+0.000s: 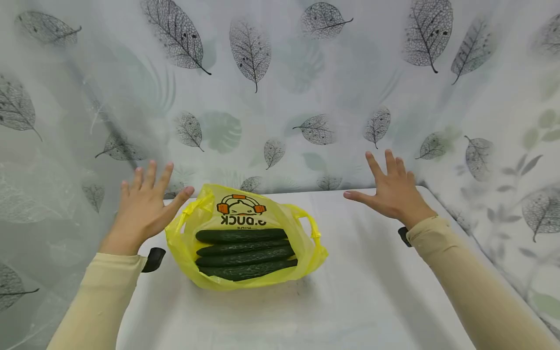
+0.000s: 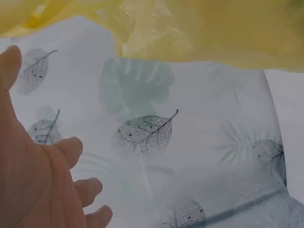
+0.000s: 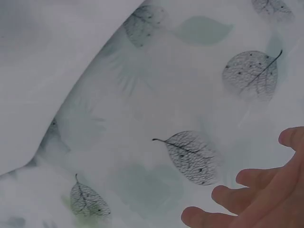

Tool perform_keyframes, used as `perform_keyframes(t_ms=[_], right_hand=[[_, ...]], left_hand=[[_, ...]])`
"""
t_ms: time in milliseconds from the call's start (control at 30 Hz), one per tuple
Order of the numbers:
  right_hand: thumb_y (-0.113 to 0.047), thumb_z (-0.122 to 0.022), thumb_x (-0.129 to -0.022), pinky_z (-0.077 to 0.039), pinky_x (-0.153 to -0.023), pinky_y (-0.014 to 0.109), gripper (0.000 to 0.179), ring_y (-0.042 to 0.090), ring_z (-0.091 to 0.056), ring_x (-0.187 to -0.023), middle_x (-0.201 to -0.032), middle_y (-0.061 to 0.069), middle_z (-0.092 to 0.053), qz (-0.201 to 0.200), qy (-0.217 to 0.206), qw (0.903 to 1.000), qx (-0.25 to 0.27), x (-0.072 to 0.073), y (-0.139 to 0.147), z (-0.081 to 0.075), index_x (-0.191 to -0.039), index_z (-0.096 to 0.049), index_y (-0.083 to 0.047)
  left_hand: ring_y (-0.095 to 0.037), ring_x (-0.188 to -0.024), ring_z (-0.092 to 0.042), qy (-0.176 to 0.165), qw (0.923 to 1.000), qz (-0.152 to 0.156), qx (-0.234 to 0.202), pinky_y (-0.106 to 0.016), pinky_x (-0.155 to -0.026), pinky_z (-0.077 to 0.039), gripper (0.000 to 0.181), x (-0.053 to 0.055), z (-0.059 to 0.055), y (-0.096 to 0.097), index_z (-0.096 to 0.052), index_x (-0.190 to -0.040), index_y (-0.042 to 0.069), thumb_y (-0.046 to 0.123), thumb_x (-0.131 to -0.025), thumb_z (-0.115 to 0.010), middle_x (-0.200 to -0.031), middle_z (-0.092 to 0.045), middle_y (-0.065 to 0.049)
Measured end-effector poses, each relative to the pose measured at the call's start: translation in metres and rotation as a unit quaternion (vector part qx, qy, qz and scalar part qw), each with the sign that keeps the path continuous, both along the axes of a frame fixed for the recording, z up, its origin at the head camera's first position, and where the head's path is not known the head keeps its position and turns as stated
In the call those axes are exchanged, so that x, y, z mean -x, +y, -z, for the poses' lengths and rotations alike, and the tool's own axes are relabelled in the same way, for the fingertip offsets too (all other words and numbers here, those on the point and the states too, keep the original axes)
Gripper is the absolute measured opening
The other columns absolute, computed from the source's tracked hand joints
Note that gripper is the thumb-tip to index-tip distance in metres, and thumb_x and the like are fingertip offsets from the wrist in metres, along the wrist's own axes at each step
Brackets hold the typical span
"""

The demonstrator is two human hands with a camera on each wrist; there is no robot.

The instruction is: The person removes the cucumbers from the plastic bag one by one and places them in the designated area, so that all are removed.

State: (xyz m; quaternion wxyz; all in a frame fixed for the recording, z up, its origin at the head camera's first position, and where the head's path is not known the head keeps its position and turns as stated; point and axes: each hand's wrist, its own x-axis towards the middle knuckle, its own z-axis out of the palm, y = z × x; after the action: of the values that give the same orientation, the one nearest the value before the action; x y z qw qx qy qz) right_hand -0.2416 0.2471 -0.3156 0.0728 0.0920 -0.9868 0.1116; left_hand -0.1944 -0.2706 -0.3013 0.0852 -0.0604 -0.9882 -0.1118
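Note:
A yellow plastic bag (image 1: 312,243) lies on the white table with its mouth toward me, and several dark green cucumbers (image 1: 245,255) are stacked inside it. Printed on the bag is a cartoon duck wearing headphones. My left hand (image 1: 146,209) is raised at the bag's left side, fingers spread, holding nothing. In the left wrist view the yellow bag (image 2: 190,33) spans the top, apart from the fingers. Over the right part of the table my right hand (image 1: 391,189) is held up, fingers spread, also holding nothing. Only its fingers and part of the palm show in the right wrist view.
The white table (image 1: 350,301) reaches back to a leaf-printed curtain (image 1: 280,97), which also hangs along the left and right sides. A dark wrist strap (image 1: 154,259) shows at the left cuff, another (image 1: 404,236) at the right.

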Motion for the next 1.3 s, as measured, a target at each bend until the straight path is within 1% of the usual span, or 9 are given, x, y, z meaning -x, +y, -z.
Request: perform_keyframes(t_ms=[167, 300, 467, 733, 900, 1000, 1133, 1200, 1300], right_hand=[[-0.083, -0.049, -0.085, -0.011, -0.11, 0.075, 0.112, 0.053, -0.005, -0.147, -0.165, 0.025, 0.006, -0.032, -0.002, 0.9993, 0.017, -0.01, -0.029, -0.015, -0.163, 0.001, -0.02], [-0.083, -0.046, -0.086, -0.011, -0.114, 0.07, 0.108, 0.049, -0.005, -0.149, -0.167, 0.018, 0.007, -0.058, -0.002, 0.9977, 0.034, -0.022, -0.054, -0.025, -0.162, 0.005, -0.026], [-0.082, -0.046, -0.087, -0.011, -0.118, 0.063, 0.106, 0.043, -0.005, -0.151, -0.168, 0.015, 0.002, -0.105, 0.022, 0.9938, 0.032, -0.041, -0.083, -0.035, -0.162, 0.004, -0.027], [-0.08, -0.048, -0.088, -0.015, -0.12, 0.056, 0.107, 0.036, -0.008, -0.152, -0.167, 0.014, -0.006, -0.168, 0.069, 0.9829, 0.028, -0.072, -0.122, -0.049, -0.163, -0.002, -0.02], [-0.078, -0.05, -0.089, -0.02, -0.118, 0.059, 0.108, 0.039, -0.012, -0.151, -0.165, 0.018, -0.011, -0.201, 0.084, 0.9757, 0.02, -0.083, -0.143, -0.054, -0.163, -0.006, -0.013], [-0.076, -0.051, -0.09, -0.021, -0.118, 0.059, 0.106, 0.041, -0.015, -0.15, -0.164, 0.019, -0.014, -0.214, 0.083, 0.973, 0.02, -0.086, -0.155, -0.054, -0.162, -0.01, -0.01], [-0.073, -0.052, -0.091, -0.023, -0.118, 0.054, 0.105, 0.04, -0.022, -0.148, -0.164, 0.02, -0.016, -0.225, 0.078, 0.9706, 0.033, -0.09, -0.169, -0.055, -0.162, -0.013, -0.006], [-0.071, -0.054, -0.092, -0.025, -0.118, 0.052, 0.105, 0.039, -0.025, -0.147, -0.164, 0.021, -0.017, -0.231, 0.073, 0.969, 0.047, -0.092, -0.176, -0.056, -0.161, -0.013, -0.004], [-0.068, -0.056, -0.092, -0.029, -0.116, 0.05, 0.104, 0.036, -0.027, -0.147, -0.165, 0.019, -0.016, -0.243, 0.051, 0.965, 0.083, -0.096, -0.186, -0.057, -0.161, -0.013, -0.004]], left_hand=[[-0.05, -0.148, 0.01, -0.039, 0.9944, 0.047, -0.086, -0.074, -0.11, 0.005, 0.074, -0.008, -0.003, -0.002, 0.003, -0.163, 0.016, 0.059, -0.106, -0.019, -0.165, 0.015, -0.019], [-0.04, -0.151, 0.01, -0.054, 0.976, 0.093, -0.19, -0.067, -0.115, 0.003, 0.066, -0.017, -0.001, -0.001, 0.005, -0.162, 0.013, 0.048, -0.11, -0.015, -0.167, 0.011, -0.014], [-0.04, -0.151, 0.005, -0.013, 0.9526, 0.119, -0.28, -0.066, -0.116, 0.003, 0.065, -0.033, 0.01, 0.001, 0.004, -0.162, 0.013, 0.044, -0.11, -0.021, -0.167, 0.004, -0.015], [-0.042, -0.15, -0.012, 0.012, 0.9108, 0.092, -0.402, -0.067, -0.114, -0.015, 0.078, -0.056, 0.029, 0.014, 0.002, -0.162, 0.024, 0.043, -0.106, -0.047, -0.168, -0.003, -0.006], [-0.027, -0.153, -0.007, 0.011, 0.8886, 0.051, -0.456, -0.033, -0.121, -0.017, 0.089, -0.064, 0.042, 0.024, 0.006, -0.162, 0.021, 0.022, -0.102, -0.06, -0.168, -0.002, 0.0], [-0.021, -0.153, -0.005, 0.01, 0.8661, 0.016, -0.5, -0.017, -0.117, -0.014, 0.093, -0.067, 0.051, 0.03, 0.006, -0.162, 0.02, 0.017, -0.1, -0.064, -0.167, -0.002, 0.003], [-0.015, -0.153, -0.006, 0.017, 0.8156, -0.032, -0.577, -0.019, -0.118, -0.012, 0.097, -0.072, 0.061, 0.041, 0.002, -0.162, 0.019, 0.012, -0.096, -0.07, -0.168, -0.005, 0.004], [-0.012, -0.153, -0.008, 0.027, 0.7952, -0.051, -0.604, -0.02, -0.118, -0.014, 0.098, -0.074, 0.066, 0.046, -0.002, -0.163, 0.017, 0.01, -0.094, -0.072, -0.168, -0.009, 0.003], [-0.012, -0.152, -0.014, 0.035, 0.776, -0.065, -0.626, -0.02, -0.115, -0.023, 0.099, -0.078, 0.072, 0.052, -0.007, -0.163, 0.014, 0.006, -0.091, -0.075, -0.168, -0.013, 0.002]])
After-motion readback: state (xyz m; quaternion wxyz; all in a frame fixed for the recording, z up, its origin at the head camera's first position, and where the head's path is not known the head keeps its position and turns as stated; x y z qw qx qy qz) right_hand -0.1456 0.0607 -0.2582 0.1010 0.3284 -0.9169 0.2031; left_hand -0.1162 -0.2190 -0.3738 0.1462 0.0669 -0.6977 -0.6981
